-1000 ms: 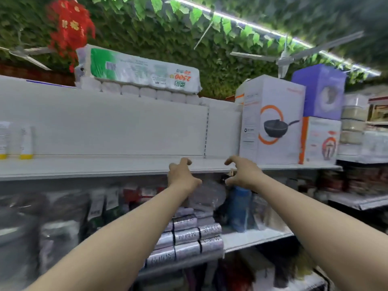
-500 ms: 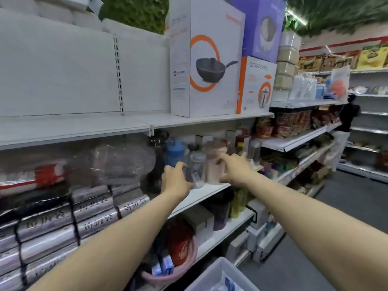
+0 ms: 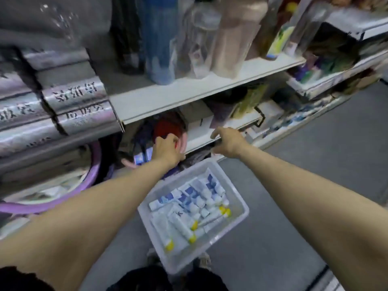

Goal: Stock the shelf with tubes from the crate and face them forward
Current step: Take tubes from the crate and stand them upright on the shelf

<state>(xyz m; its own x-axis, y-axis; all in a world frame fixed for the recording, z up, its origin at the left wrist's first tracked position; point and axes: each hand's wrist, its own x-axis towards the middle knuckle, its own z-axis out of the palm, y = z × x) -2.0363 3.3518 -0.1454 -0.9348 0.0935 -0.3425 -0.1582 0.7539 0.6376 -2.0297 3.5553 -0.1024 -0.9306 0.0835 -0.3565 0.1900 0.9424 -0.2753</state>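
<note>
White tubes (image 3: pixel 182 225) lie loose in the clear crate (image 3: pixel 222 236) on the floor, placed below both hands, presumably for short reach. Right hand (image 3: pixel 228 141): relaxed, empty. Left hand (image 3: pixel 168 150): curled; grip cannot be determined.

one crate (image 3: pixel 212 241), one purple basin (image 3: pixel 95 164), roughly a dozen tubes (image 3: pixel 189 198)

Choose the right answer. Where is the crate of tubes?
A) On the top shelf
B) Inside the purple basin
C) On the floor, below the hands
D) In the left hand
C: the crate, with the tubes lying in it, stands on the grey floor, lower in the view than the left hand and the right hand, and neither hand touches it.
</note>
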